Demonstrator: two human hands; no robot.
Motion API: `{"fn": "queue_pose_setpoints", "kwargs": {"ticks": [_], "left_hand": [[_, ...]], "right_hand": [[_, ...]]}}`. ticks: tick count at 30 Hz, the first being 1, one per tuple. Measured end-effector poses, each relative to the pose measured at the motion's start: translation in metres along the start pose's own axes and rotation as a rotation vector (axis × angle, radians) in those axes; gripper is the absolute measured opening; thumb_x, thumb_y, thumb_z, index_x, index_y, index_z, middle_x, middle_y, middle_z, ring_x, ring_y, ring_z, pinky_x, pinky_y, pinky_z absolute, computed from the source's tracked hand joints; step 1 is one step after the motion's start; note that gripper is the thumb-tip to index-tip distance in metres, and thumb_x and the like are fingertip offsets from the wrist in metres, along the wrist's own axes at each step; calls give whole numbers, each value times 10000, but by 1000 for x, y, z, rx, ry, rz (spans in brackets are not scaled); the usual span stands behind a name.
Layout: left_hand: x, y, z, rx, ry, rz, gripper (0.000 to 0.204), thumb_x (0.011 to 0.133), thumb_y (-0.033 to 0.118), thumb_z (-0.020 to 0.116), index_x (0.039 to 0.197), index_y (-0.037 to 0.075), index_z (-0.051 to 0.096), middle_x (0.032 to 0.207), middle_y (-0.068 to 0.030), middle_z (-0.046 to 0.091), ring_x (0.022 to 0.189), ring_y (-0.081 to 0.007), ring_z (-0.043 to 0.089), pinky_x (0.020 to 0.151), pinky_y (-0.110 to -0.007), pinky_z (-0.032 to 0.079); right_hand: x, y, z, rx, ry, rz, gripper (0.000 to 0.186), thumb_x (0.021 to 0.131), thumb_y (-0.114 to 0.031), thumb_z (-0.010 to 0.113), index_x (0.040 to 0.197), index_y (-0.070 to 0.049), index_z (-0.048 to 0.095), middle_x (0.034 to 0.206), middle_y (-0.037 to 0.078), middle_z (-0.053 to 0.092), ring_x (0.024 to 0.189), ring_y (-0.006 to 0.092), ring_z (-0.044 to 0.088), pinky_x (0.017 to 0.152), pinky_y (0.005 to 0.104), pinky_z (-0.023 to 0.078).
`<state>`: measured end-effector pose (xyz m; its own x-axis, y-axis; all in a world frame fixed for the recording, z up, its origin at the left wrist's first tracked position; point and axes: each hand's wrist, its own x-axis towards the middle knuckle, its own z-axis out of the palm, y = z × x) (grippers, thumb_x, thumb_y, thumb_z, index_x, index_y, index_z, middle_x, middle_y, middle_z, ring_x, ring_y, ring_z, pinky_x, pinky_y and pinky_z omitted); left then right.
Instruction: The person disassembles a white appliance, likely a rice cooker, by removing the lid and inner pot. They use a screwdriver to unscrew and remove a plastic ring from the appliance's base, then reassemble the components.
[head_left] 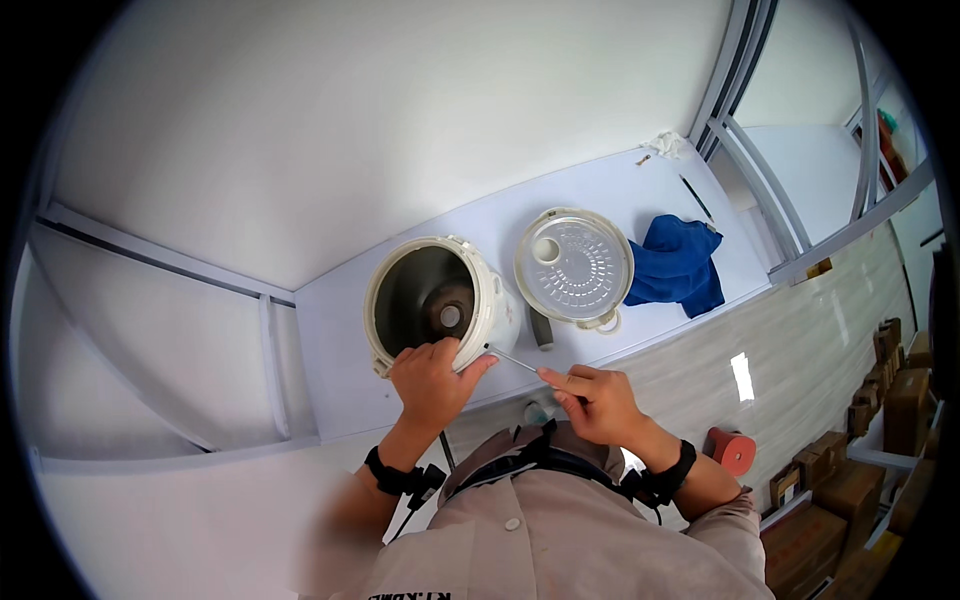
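Observation:
A white rice cooker body (508, 309) stands on the white table, its dark metal inside facing up with a round piece at the bottom. My left hand (430, 381) is closed over its near rim, thumb along the outer wall. In my right hand (598, 401) is a screwdriver (516, 359); its thin shaft runs left to the cooker's rim, where the dark tip meets or nearly meets it. The handle is mostly hidden in my fingers. Right of the cooker lies the round lid (575, 268), its metal inner plate up. A grey handle-like piece (541, 328) lies between them.
A crumpled blue cloth (678, 262) lies right of the lid. Farther back are a thin dark pen-like tool (696, 197), a small brownish piece (643, 160) and white tissue (668, 145). Metal frames border the table. Cardboard boxes (810, 540) and a red roll (733, 453) are at the right.

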<state>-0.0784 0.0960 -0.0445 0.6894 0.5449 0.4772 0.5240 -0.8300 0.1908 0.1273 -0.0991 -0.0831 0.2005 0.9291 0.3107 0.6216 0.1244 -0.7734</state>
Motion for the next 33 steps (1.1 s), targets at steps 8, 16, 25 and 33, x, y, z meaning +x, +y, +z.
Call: {"fn": "queue_pose_setpoints", "kwargs": {"ticks": [8, 16, 25, 33], "left_hand": [[2, 1, 5, -11, 38, 5, 529, 668, 467, 993, 697, 125, 591, 567, -53, 573, 502, -280, 553, 522, -394, 387], [0, -3, 7, 22, 44, -34, 513, 686, 464, 983, 703, 126, 597, 570, -50, 575, 503, -279, 554, 524, -401, 386], [6, 19, 6, 45, 6, 5, 456, 703, 421, 972, 723, 126, 625, 577, -47, 568, 504, -280, 536, 530, -410, 382], [5, 17, 10, 62, -6, -4, 437, 731, 386, 966, 735, 119, 620, 579, -46, 578, 509, -277, 549, 532, -404, 376]], "right_hand": [[-4, -3, 7, -297, -14, -78, 516, 933, -75, 718, 1430, -213, 720, 792, 65, 683, 605, 326, 629, 578, 406, 524], [11, -9, 1, -102, -52, -18, 636, 879, -91, 722, 1502, -199, 660, 745, 73, 621, 557, 323, 620, 528, 444, 500], [4, -14, 3, -387, -143, 23, 669, 929, -145, 714, 1579, -248, 594, 742, 89, 608, 549, 330, 602, 550, 452, 515], [21, -3, -11, -220, -232, 46, 665, 955, -128, 670, 1602, -246, 573, 706, 86, 620, 572, 333, 618, 575, 465, 525]]}}
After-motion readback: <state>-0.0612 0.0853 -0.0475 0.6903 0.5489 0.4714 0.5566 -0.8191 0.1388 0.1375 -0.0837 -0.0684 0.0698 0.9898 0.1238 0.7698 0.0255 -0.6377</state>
